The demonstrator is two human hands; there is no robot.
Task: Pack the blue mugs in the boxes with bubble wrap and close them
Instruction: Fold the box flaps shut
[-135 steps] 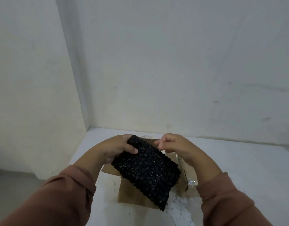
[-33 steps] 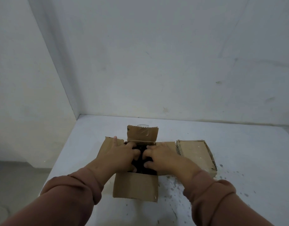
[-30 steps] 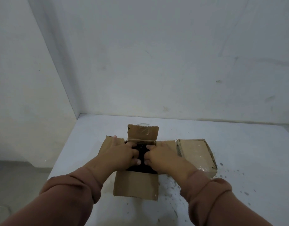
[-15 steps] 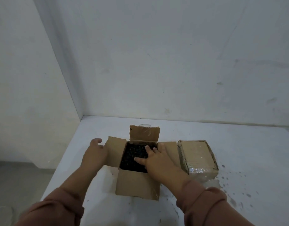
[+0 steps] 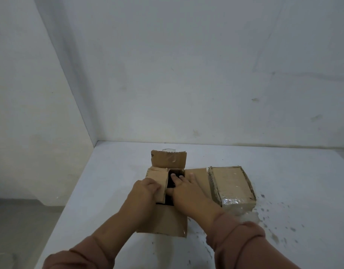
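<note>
– Where is the black bubble wrap (image 5: pixel 178 172) being held?

– Inside the open box (image 5: pixel 163 220). It is being pressed down by the right hand (image 5: pixel 184 189), whose fingers (image 5: pixel 174 177) are being stretched out flat.

– And the left hand (image 5: pixel 146 188)?

– The left flap (image 5: pixel 157 177) is being gripped by its curled fingers and held over the opening. 1 taped box (image 5: pixel 232 181) is being carried by the worktop (image 5: pixel 118 181) just beside the open one.

No legible text or labels.
</note>
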